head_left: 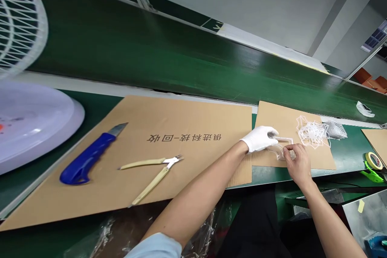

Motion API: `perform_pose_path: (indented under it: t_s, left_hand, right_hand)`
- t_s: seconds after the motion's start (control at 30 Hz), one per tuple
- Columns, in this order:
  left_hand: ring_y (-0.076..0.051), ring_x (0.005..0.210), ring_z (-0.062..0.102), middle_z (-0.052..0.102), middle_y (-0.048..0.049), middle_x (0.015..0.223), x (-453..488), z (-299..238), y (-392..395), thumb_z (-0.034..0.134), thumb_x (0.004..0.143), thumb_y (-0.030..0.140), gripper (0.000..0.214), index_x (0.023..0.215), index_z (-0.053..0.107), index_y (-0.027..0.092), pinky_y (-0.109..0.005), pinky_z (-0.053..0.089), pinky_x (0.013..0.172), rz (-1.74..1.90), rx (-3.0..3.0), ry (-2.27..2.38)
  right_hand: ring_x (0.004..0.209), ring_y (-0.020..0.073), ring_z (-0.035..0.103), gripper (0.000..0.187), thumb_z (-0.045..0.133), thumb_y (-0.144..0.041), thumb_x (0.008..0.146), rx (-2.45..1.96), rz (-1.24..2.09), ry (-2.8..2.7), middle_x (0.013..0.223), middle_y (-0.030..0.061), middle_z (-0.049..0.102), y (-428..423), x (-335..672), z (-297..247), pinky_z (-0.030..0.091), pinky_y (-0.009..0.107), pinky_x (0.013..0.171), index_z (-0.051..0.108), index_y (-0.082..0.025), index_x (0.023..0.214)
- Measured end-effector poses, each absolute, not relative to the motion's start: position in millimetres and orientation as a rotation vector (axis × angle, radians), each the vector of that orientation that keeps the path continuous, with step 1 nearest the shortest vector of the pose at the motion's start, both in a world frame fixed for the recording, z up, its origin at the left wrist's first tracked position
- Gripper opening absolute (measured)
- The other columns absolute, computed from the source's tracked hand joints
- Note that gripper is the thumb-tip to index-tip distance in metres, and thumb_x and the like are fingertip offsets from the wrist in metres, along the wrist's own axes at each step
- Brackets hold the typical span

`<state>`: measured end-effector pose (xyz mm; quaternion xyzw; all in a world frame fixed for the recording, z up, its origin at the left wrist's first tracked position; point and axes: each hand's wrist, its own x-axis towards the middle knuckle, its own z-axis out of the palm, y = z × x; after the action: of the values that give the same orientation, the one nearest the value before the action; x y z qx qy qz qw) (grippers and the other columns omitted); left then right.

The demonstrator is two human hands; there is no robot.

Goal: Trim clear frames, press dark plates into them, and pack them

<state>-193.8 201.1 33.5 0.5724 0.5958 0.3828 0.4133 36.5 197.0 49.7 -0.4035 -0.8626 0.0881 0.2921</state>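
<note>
My left hand point(262, 139), in a white glove, grips the left end of a thin white plastic frame point(286, 140) above the cardboard. My bare right hand point(298, 164) pinches at the frame's near right side with thumb and forefinger. A clear, curved plastic strip point(275, 152) hangs between the two hands; whether it is joined to the frame I cannot tell. Just beyond my right hand lies a tangled heap of thin white plastic scraps point(313, 132). The small cardboard sheet point(272, 117) lies under both hands.
On the large cardboard sheet point(181, 117) lie a blue-handled knife point(89, 159) and yellow-handled cutting pliers point(154, 181). A white fan point(36, 125) stands at left. A silvery bag point(336, 130), a tape roll point(374, 161) and green scissors point(371, 174) are at right.
</note>
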Motion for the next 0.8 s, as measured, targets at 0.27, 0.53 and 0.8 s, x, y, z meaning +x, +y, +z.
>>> perform_pose_path:
  t_s: [0.27,0.53,0.8]
  left_hand:
    - [-0.024,0.105,0.076,0.081,-0.0033,0.114,-196,37,198,0.074,0.077,0.025,0.041,0.117,0.077,0.020,-0.031,0.060,0.092,0.940,1.470,1.465]
    - [-0.024,0.099,0.073,0.079,-0.0023,0.107,-192,50,192,0.077,0.073,0.030,0.043,0.115,0.077,0.021,-0.030,0.057,0.084,0.886,1.503,1.451]
    - [-0.025,0.096,0.070,0.077,-0.0023,0.105,-193,54,191,0.079,0.072,0.036,0.045,0.115,0.077,0.023,-0.031,0.053,0.080,0.875,1.526,1.414]
  right_hand:
    - [0.107,0.0282,0.059,0.011,0.063,-0.029,0.106,-0.950,0.164,-2.318,0.098,0.0056,0.074,193,38,44,0.050,0.043,0.095,0.070,-0.024,0.099]
    - [0.107,0.0287,0.058,0.008,0.065,-0.027,0.103,-1.026,0.243,-2.270,0.097,0.0051,0.075,191,36,41,0.050,0.046,0.096,0.073,-0.025,0.099]
    - [0.104,0.0296,0.057,0.014,0.065,-0.026,0.103,-1.045,0.165,-2.317,0.095,0.0069,0.071,190,33,42,0.052,0.046,0.095,0.075,-0.024,0.113]
